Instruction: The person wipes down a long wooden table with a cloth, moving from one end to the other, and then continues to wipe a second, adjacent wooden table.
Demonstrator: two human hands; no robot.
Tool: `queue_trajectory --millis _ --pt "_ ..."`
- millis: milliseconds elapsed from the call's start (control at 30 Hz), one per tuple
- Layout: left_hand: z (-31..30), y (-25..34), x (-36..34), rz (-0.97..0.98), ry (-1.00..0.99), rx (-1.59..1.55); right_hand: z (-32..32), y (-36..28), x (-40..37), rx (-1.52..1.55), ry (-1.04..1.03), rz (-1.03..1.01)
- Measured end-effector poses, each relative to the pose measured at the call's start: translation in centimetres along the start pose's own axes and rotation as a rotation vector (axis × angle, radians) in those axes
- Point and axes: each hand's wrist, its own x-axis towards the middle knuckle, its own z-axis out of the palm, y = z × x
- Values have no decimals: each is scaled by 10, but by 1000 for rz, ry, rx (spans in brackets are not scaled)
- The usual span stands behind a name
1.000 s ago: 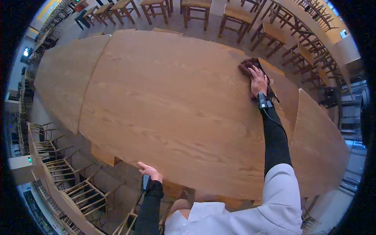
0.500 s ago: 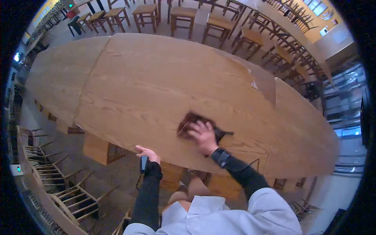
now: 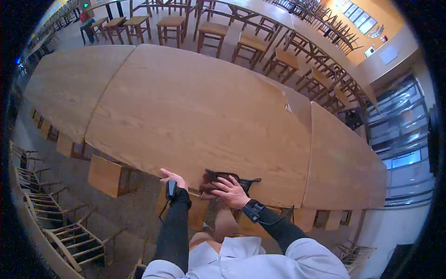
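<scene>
A dark reddish-brown cloth [image 3: 209,182] with black edging lies bunched at the near edge of the long wooden table [image 3: 195,107], part of it past the edge. My right hand [image 3: 231,191] rests on top of the cloth, palm down with its fingers spread. To the left, my left hand [image 3: 173,179] is held at the table's near edge, fingers apart and holding nothing. Both wrists carry a small dark device over black sleeves.
Wooden stools [image 3: 170,22] line the far side by another long table. More stools [image 3: 106,175] stand under the near edge. Slatted chairs [image 3: 76,244] are at the lower left. Torn surface film [image 3: 288,108] shows on the tabletop. Windows are at the right.
My right hand and the cloth have moved toward me, from further in on the tabletop to its near edge. My left hand has barely moved. The view has shifted slightly.
</scene>
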Motion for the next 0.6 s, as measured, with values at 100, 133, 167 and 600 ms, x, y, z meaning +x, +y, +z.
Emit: queue_trajectory --millis 100,133,167,600 --pt "-8 1 -1 -29 -20 44 -17 46 22 -102 16 29" --pt "-8 4 -1 -49 -28 134 -23 65 33 -132 60 54" --pt "-41 57 -17 -139 -121 515 -30 85 46 -162 70 84" --pt "9 -62 -3 -86 387 36 -102 393 220 -297 267 301"
